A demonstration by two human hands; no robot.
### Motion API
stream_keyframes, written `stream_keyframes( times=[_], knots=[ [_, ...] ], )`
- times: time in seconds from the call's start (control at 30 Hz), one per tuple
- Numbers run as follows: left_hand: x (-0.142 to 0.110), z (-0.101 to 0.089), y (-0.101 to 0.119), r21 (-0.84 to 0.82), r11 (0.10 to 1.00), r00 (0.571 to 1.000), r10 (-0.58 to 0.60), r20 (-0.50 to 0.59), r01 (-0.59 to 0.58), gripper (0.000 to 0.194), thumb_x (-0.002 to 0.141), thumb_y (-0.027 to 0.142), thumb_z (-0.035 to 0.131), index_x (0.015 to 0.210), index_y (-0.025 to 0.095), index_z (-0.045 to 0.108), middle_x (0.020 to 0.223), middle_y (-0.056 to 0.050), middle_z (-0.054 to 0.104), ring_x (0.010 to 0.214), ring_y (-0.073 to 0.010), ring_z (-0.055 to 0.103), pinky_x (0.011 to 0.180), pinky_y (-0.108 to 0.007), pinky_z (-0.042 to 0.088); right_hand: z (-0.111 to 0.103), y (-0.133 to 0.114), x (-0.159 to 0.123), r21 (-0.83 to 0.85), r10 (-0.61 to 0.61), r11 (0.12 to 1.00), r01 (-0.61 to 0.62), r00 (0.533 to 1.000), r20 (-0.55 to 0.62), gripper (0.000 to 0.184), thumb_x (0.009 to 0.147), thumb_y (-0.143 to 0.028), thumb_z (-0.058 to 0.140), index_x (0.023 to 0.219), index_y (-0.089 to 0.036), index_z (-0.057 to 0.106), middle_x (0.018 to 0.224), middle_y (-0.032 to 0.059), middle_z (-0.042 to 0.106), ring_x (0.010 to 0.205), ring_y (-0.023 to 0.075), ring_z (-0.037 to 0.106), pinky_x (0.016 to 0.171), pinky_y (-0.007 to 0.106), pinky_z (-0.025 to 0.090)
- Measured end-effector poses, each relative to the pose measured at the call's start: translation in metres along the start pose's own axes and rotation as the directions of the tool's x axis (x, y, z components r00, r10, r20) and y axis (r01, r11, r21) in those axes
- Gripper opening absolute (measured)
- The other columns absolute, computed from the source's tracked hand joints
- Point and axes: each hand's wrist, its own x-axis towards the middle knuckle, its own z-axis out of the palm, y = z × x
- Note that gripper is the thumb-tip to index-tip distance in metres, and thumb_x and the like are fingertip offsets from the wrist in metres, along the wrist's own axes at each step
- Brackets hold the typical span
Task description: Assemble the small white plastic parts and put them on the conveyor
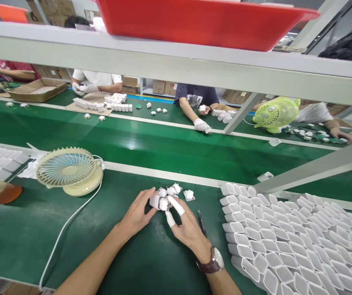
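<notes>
Over the green tabletop (pixel 139 262), my left hand (pixel 135 213) is closed with thumb and fingers around a white plastic housing (pixel 154 201). My right hand (pixel 191 229), with white covers on its thumb and a finger, pinches a small white component (pixel 164 204) at the housing's open end. How deep that component sits in the housing I cannot tell. Just beyond my fingertips lie a few similar components (pixel 172 189), and one more component (pixel 189 194) lies to their right. Black tweezers (pixel 200 223) rest beside my right wrist, partly hidden behind it.
Many open white housings (pixel 274 233) stand in rows at right. A beige fan (pixel 69 170) with a white cable (pixel 62 229) is at left. Beyond runs a green conveyor (pixel 132 143), with co-workers behind it. A shelf (pixel 163 59) carrying a red bin (pixel 194 24) crosses overhead; a post (pixel 314 168) slants at right.
</notes>
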Motion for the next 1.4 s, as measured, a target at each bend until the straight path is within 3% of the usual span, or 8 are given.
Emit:
stream_keyframes(
  times=[0.57,0.83,1.03,1.13,1.27,1.4],
  knots=[
    [0.000,0.002,0.002,-0.044,0.999,1.000,-0.026,-0.006,0.026,0.062,0.100,0.024,0.063,0.156,0.028,0.036,0.136,-0.011,0.068,0.124,-0.0252,0.066,0.107,-0.047,0.056,0.005,0.002,-0.001,-0.013,0.000,1.000,0.000,1.000,0.013,0.066,0.102,-0.016,0.054,0.162,-0.026,0.030,0.146,0.0143,0.059,0.136,0.0288,0.058,0.112,0.050,0.053],
    [-0.005,-0.011,0.009,-0.077,0.995,0.970,-0.050,0.237,0.070,0.070,0.094,0.016,0.062,0.157,0.028,0.036,0.144,-0.010,0.064,0.127,-0.0255,0.066,0.106,-0.043,0.058,0.001,-0.001,0.003,0.107,0.038,0.993,-0.050,0.993,0.114,0.054,0.101,-0.017,0.057,0.153,-0.026,0.046,0.146,0.0130,0.060,0.137,0.0269,0.058,0.115,0.048,0.051],
    [-0.006,-0.019,0.002,-0.003,0.998,0.965,-0.067,0.253,0.070,0.052,0.095,0.022,0.067,0.144,0.027,0.050,0.136,-0.010,0.068,0.129,-0.0275,0.064,0.112,-0.049,0.053,0.014,0.005,-0.002,0.167,0.054,0.984,-0.068,0.995,0.088,0.040,0.101,-0.015,0.057,0.140,-0.024,0.055,0.134,0.0117,0.068,0.126,0.0247,0.067,0.108,0.044,0.056],
    [-0.004,-0.023,0.000,-0.023,0.998,0.968,-0.045,0.247,0.053,0.041,0.096,0.031,0.070,0.134,0.026,0.056,0.128,-0.008,0.070,0.119,-0.0253,0.069,0.104,-0.044,0.058,0.018,0.006,-0.005,0.167,0.074,0.982,-0.083,0.996,0.057,0.038,0.101,-0.018,0.059,0.138,-0.024,0.054,0.129,0.0111,0.070,0.120,0.0240,0.070,0.104,0.041,0.059],
    [-0.004,-0.022,0.000,-0.076,0.995,0.972,0.079,0.220,-0.064,0.020,0.103,0.029,0.061,0.122,0.024,0.061,0.124,-0.009,0.070,0.114,-0.0223,0.071,0.100,-0.037,0.060,0.019,0.006,-0.007,0.124,0.031,0.992,-0.037,0.998,0.048,0.032,0.103,-0.020,0.057,0.135,-0.025,0.057,0.129,0.0108,0.070,0.119,0.0240,0.070,0.102,0.041,0.061],
    [-0.003,-0.021,0.002,-0.041,0.993,0.970,0.114,0.215,-0.107,0.016,0.105,0.027,0.056,0.117,0.023,0.065,0.122,-0.010,0.070,0.108,-0.0211,0.073,0.093,-0.032,0.063,0.016,0.005,-0.008,0.074,0.001,0.997,-0.009,0.995,0.103,0.032,0.105,-0.020,0.055,0.136,-0.026,0.058,0.133,0.0118,0.068,0.122,0.0255,0.069,0.104,0.043,0.060]
  ],
)
